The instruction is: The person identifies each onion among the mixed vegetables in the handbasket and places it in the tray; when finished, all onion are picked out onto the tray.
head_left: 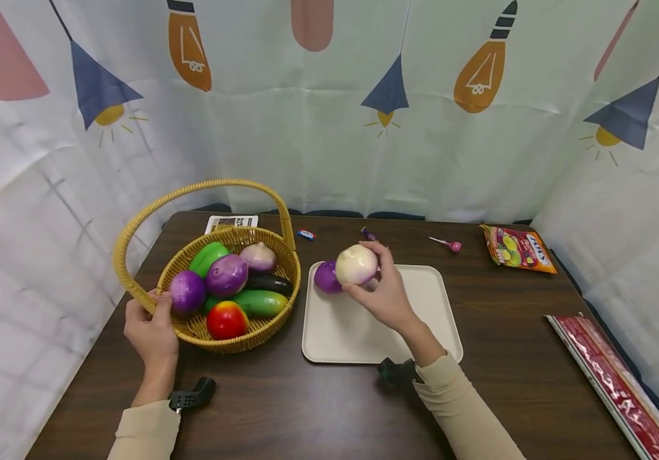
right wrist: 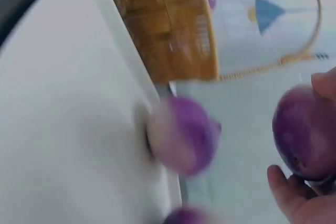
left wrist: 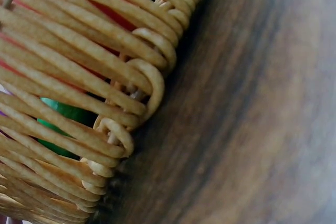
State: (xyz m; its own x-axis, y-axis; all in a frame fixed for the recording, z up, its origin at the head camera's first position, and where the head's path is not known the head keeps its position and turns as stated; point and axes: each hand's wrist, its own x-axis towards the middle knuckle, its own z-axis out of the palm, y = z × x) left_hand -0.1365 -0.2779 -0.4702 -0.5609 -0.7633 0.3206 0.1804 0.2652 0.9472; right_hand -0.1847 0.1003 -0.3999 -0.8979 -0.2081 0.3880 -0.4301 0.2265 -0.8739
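Note:
My left hand [head_left: 152,332] grips the rim of a yellow wicker basket [head_left: 237,345] at the foot of its handle. The basket holds a purple onion [head_left: 187,292], another round purple vegetable [head_left: 227,275], a pale purple bulb [head_left: 258,257], a red tomato [head_left: 227,321] and several green vegetables. Over the cream tray [head_left: 358,342], my right hand [head_left: 387,291] holds a round white-and-purple turnip [head_left: 357,264] between thumb and fingers. Its purple side [right wrist: 304,132] faces the right wrist camera. Below, a purple-and-white bulb [right wrist: 182,135] lies near the tray's edge.
A lollipop [head_left: 453,245], a small blue-and-red candy [head_left: 306,234] and a dark wrapped candy [head_left: 368,234] lie along the back. At right are a colourful candy bag [head_left: 518,249] and a long red packet [head_left: 617,383]. A printed card [head_left: 232,222] sits behind the basket.

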